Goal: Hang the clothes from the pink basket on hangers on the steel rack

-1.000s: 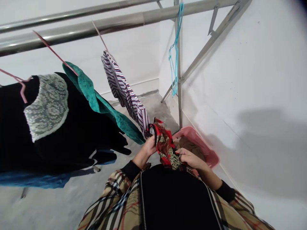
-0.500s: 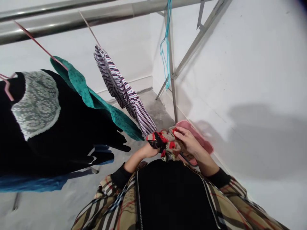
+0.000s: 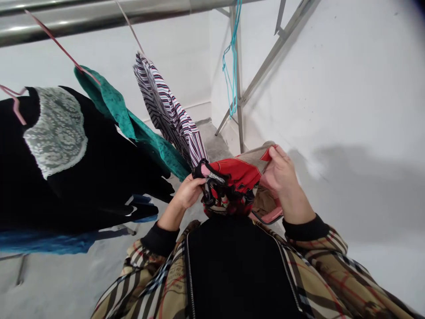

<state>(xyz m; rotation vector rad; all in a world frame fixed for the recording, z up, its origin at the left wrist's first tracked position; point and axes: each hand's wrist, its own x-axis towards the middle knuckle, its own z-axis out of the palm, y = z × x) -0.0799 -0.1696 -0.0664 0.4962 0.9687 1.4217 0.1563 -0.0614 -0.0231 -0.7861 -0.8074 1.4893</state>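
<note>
A patterned garment [image 3: 237, 175] in red, black and tan is stretched between my two hands in front of my chest. My left hand [image 3: 190, 191] pinches its bunched dark edge, thumb on top. At the other end, my right hand [image 3: 281, 169] grips a red and tan edge between thumb and fingers. The lower part of the cloth hangs in folds, and its full shape cannot be made out. Just beyond my left hand, the tip of a striped garment [image 3: 171, 106] hangs close to the cloth.
Left, a green garment [image 3: 133, 124] and a black top [image 3: 83, 164] with a lace collar hang below a metal rail [image 3: 99, 17]. Blue hangers [image 3: 234, 66] hang by the frame's leg. A pink basket [image 3: 274, 215] with brown cloth stands behind my right hand, near the white wall [image 3: 358, 88].
My hands have moved apart, left hand to the left and right hand up and to the right. The bunched garment is now spread out between them, showing more red.
</note>
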